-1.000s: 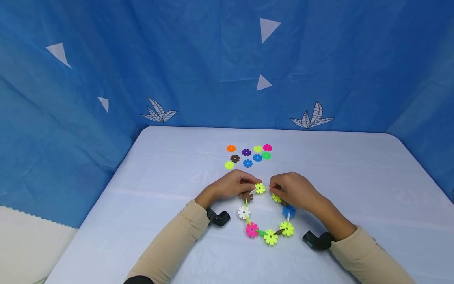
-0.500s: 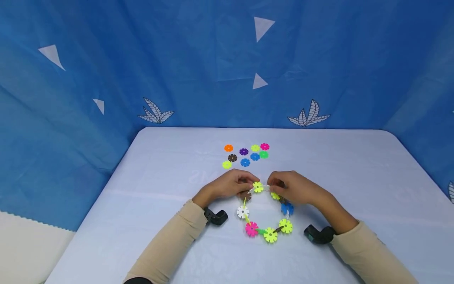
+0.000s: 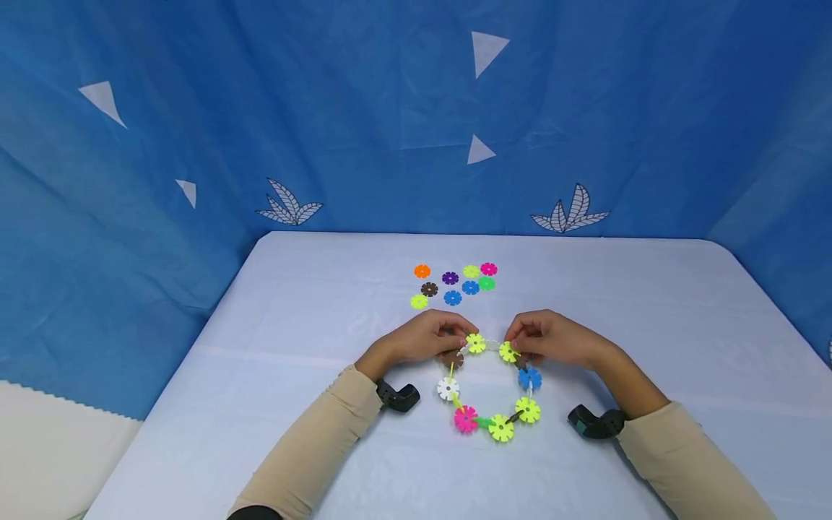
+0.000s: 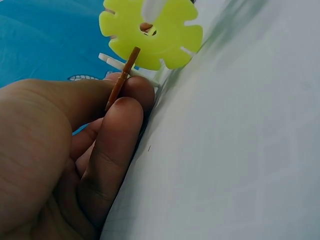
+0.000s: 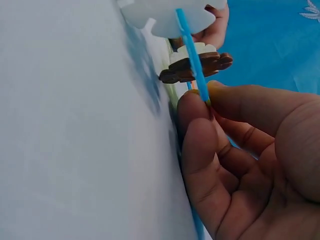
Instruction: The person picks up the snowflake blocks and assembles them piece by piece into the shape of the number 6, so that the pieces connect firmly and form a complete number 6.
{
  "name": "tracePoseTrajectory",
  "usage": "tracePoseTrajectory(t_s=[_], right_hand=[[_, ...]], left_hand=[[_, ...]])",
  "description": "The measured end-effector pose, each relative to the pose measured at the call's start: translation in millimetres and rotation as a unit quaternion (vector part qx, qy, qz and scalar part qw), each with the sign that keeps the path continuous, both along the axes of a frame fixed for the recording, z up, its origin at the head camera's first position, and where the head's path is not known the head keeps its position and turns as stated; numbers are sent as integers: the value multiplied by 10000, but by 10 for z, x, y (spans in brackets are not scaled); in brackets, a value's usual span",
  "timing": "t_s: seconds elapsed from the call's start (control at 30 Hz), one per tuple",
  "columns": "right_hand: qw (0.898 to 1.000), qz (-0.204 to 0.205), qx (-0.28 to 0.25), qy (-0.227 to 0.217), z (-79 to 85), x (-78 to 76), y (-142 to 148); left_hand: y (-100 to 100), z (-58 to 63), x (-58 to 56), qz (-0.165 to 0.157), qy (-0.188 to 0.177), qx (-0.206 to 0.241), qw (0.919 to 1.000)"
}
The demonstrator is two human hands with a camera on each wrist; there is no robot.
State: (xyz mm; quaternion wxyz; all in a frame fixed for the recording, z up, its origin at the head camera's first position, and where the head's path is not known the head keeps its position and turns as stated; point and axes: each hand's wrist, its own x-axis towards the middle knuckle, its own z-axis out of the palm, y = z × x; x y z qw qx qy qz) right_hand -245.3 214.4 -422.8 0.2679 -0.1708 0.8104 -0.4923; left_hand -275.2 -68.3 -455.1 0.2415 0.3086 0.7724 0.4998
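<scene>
While the left hand (image 3: 425,337) pinches a ring (image 3: 501,427) of linked, notched discs at its far left, the right hand (image 3: 552,337) pinches the yellow-green disc (image 3: 509,352) at its far right between thumb and finger. The left fingertips close beside an edge-on brown disc (image 4: 123,79); exactly which piece they grip there is hard to tell. Just to their right is another yellow-green one, and a pale piece (image 3: 492,345) spans the stretch between the hands.

The ring sits in the near middle of the white desk (image 3: 260,347), with a white disc (image 3: 448,389) on its left, a pink disc (image 3: 466,419) at its near left and a blue disc (image 3: 529,378) on its right. Beyond the hands lie nine loose discs, among them an orange disc (image 3: 422,271) at far left and a purple disc (image 3: 451,278). A blue cloth (image 3: 390,94) hangs behind the desk.
</scene>
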Motion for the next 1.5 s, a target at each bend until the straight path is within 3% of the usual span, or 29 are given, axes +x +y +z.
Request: tracePoseTrajectory(t_s=[0.27,0.57,0.83,1.0,1.23,1.5], right_hand=[[9995,-255,-175,68,-54,-33,7],[9984,-487,-177,213,-101,-33,-26],[9988,-434,-167,-124,-62,-35,7],[9984,-438,-343,62,-98,-29,-10],[9973,-627,-214,319,-136,-23,-59],[9961,-675,273,506,-84,-12,-66]], left_hand=[[0,28,3,15,87,-108,9999],[-15,28,-16,-278,-135,18,9995],[-34,36,-20,-401,-63,-89,9991],[-20,7,-13,-321,-42,-11,9995],[3,-8,9,-202,-41,-108,9997],[-43,52,-14,-533,85,-327,9980]])
